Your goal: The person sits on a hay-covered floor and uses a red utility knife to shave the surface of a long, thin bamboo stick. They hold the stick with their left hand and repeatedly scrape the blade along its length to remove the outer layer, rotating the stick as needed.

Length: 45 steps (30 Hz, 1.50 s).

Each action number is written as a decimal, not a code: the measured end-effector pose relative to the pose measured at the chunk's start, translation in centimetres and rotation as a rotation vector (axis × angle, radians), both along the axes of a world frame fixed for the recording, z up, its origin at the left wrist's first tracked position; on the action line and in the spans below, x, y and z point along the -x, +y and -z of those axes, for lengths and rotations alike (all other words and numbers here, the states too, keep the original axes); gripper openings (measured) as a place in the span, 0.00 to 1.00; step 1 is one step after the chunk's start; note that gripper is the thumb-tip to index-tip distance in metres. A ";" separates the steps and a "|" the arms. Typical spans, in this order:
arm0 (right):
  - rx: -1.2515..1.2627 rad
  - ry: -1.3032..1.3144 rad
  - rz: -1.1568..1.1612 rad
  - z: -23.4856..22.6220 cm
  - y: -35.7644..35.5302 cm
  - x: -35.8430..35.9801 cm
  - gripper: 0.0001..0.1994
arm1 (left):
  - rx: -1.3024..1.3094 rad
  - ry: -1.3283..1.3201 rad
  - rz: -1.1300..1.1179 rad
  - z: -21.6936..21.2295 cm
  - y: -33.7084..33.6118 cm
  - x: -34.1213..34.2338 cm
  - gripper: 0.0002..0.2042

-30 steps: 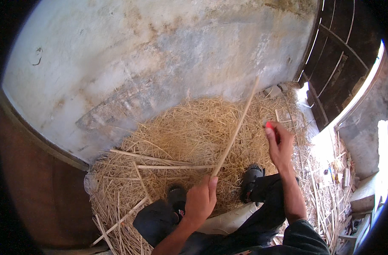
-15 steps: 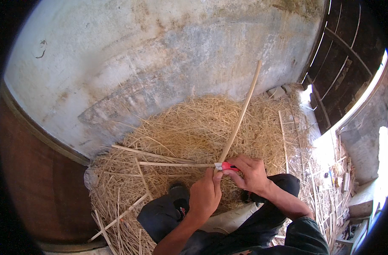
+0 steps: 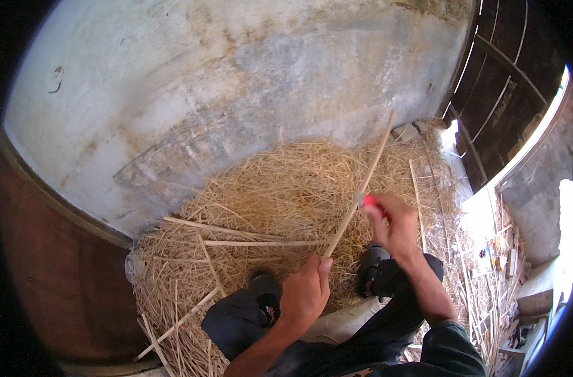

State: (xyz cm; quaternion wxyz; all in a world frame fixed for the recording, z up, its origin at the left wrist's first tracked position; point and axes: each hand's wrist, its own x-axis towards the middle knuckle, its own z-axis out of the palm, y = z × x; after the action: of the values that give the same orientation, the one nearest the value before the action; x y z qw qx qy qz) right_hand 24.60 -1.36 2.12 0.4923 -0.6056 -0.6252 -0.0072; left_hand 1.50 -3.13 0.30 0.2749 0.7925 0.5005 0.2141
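Note:
My left hand (image 3: 304, 290) is closed around the lower end of a long, pale bamboo-like strip (image 3: 346, 220), its thumb lying along it. The strip slants up and to the right, away from me. In my right hand (image 3: 396, 226) is a red-handled utility knife (image 3: 369, 201), mostly covered by the fingers. Its blurred blade meets the strip around the middle of its length. Both hands are above the shavings, between my knees.
Thin shavings (image 3: 280, 182) cover the floor. Loose strips (image 3: 261, 243) lie on them at left, and another strip (image 3: 418, 201) at right. Ahead rises a stained wall (image 3: 236, 94). A brown panel (image 3: 60, 264) is at left, dark boards (image 3: 500, 81) at upper right.
My right hand and the knife have moved up along the strip, away from my left hand. The strip's far end has tilted slightly right and down. My left hand has barely moved.

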 end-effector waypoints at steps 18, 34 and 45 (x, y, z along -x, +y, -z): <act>0.551 0.072 0.112 1.1 0.3 -8.5 0.16 | 0.012 -0.223 0.025 0.9 1.4 1.9 0.16; 0.238 0.074 -0.126 -0.8 -0.1 -1.7 0.14 | 0.288 -0.577 0.039 -0.4 2.3 0.5 0.11; 0.134 -0.221 -0.343 0.2 -1.2 1.0 0.14 | 0.177 -0.558 -0.012 -0.4 2.2 -0.5 0.17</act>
State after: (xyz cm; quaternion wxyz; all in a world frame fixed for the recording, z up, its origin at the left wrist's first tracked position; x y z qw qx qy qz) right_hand 23.60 -2.60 1.94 0.3733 -0.5172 -0.7684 0.0517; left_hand 2.00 -0.90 0.72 0.4686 0.6730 0.4271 0.3809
